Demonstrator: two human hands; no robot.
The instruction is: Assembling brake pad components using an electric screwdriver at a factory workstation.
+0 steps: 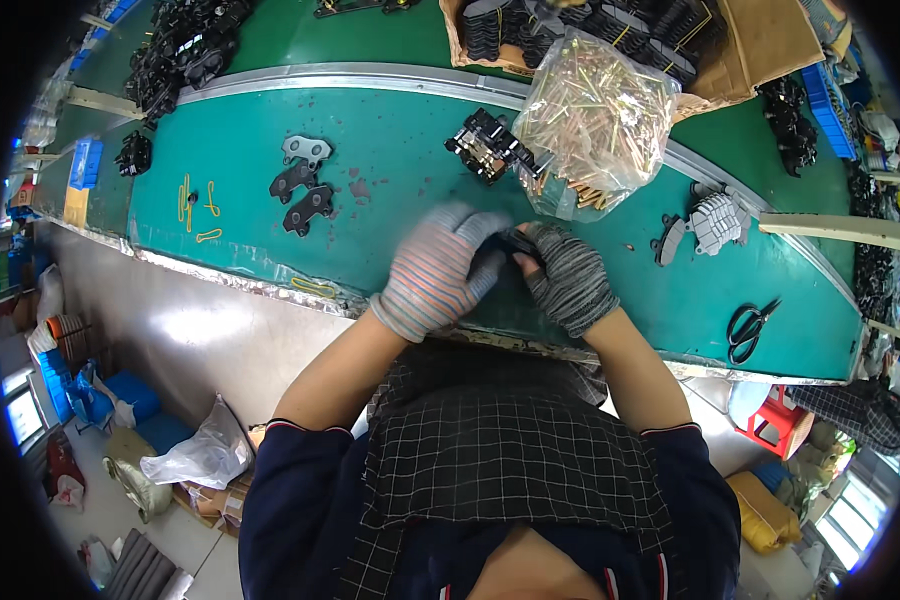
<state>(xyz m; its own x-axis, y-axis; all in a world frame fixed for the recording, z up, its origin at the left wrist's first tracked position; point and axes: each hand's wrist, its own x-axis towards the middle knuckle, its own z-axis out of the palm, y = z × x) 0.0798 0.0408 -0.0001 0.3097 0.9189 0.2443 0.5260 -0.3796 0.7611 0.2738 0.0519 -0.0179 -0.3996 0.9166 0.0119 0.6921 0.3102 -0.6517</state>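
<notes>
Green belting covers the desk (pixel 390 215), and at the centre of the frame both gloved hands meet over a small dark part (pixel 515 245). The left hand (pixel 440 270) is blurred, fingers curled onto the part; the right hand (pixel 568 280) pinches it from the other side — both closed on it. Best to keep it low over the desk, wrists braced, grip firm. Forearms rise from the lower edge, elbows out — a bag of brass pins (pixel 590 125) lies just above.

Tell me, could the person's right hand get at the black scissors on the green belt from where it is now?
Probably yes. The scissors lie in the open on the green belt, to the right of the right hand, with bare belt between them. But that hand is busy with a small dark part.
</notes>
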